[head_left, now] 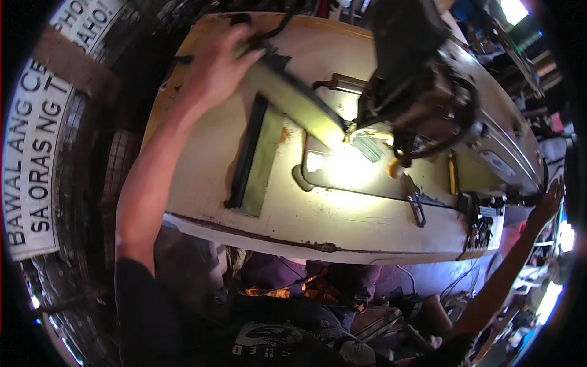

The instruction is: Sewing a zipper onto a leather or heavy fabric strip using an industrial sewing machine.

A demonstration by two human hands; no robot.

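At the far left of the sewing table, my left hand (pixel 217 68) grips the upper end of an olive fabric strip (pixel 293 101) with a black edge. The strip slants down to the right, its lower end under the lit needle area of a dark sewing machine (pixel 422 79). Its arm hides part of that area. My right hand (pixel 549 199) reaches to the right end of the machine, by the handwheel. Its fingers are small and smeared there, so their grip is unclear. A second olive strip (pixel 263 165) with a black edge lies flat left of the needle.
A pale sewing table (pixel 293 220) has a worn front edge. Small scissors or snips (pixel 417 208) and a yellow-handled tool (pixel 453 173) lie to the right of the needle. White signs (pixel 40 165) stand at the left. My lap and some dark cloth (pixel 275 275) show below the table.
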